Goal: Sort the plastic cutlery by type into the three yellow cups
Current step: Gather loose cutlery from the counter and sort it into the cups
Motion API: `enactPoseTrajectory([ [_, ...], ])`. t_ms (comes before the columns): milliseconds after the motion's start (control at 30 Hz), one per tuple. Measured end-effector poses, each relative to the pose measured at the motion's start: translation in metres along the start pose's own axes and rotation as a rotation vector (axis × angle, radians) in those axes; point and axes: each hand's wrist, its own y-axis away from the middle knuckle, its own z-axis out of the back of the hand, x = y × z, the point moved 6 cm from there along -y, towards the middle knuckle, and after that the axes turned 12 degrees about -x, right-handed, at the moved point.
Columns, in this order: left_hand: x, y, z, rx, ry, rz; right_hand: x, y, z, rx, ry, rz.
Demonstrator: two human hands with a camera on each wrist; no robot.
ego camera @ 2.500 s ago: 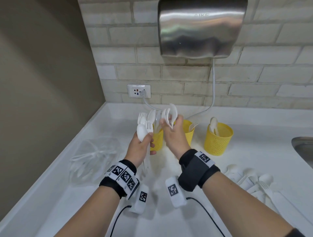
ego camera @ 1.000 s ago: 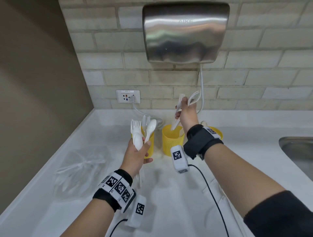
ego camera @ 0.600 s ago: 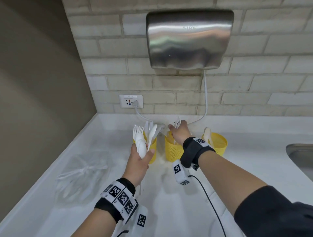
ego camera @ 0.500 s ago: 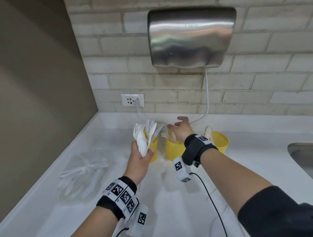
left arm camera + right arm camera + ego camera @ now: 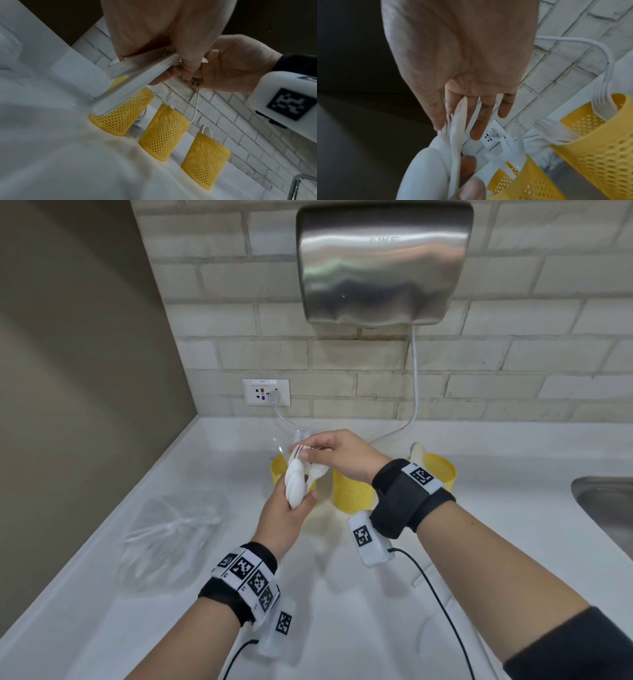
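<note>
White plastic cutlery, a mixed bundle of spoons and forks (image 5: pixel 296 481), stands upright in the left hand (image 5: pixel 286 520), whose fingers and thumb are curled round the handles, likely so that the heads fan out where each type can be told apart and picked off singly. The right hand (image 5: pixel 342 455) has its fingers extended over the top of that bundle, thumb and forefinger closing lightly on the tines of one white plastic fork (image 5: pixel 301 449); whether the pinch is firm cannot be told, as the right wrist view shows the fingers (image 5: pixel 476 121) nearly straight against the heads. Taking a piece by its head rather than its handle makes sense here, since the handles are locked in the other fist. Just behind the bundle stands the left yellow perforated plastic cup (image 5: pixel 123 112), which carries white knife-like pieces (image 5: pixel 513 146); just right of the bundle is the middle yellow mesh cup (image 5: pixel 352 491), with forks (image 5: pixel 604 102) leaning in it; further right of the bundle is the third yellow mesh cup (image 5: pixel 442 474), holding a white spoon (image 5: pixel 417 451). Holding the bundle close before the three cups keeps each drop short. Left of the bundle, a crumpled clear plastic bag (image 5: pixel 174 539) lies on the white bench (image 5: pixel 342 611). Sorting looks partway done, with several pieces left in the left hand.
</note>
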Motion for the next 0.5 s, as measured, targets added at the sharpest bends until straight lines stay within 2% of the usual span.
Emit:
enactPoseTrajectory([
  [100, -0.001, 0.0, -0.001, 0.016, -0.013, -0.002, 0.0, -0.003, 0.007, -0.08, -0.015, 0.03],
  [233, 0.002, -0.001, -0.003, 0.013, -0.02, 0.015, 0.012, -0.013, 0.033, -0.369, -0.056, 0.126],
  [400, 0.007, -0.003, -0.001, -0.002, -0.029, 0.04, 0.02, -0.011, 0.076, -0.681, -0.11, 0.176],
  [500, 0.007, -0.005, -0.002, -0.008, -0.02, 0.064, 0.017, -0.01, 0.095, -0.827, 0.007, 0.261],
])
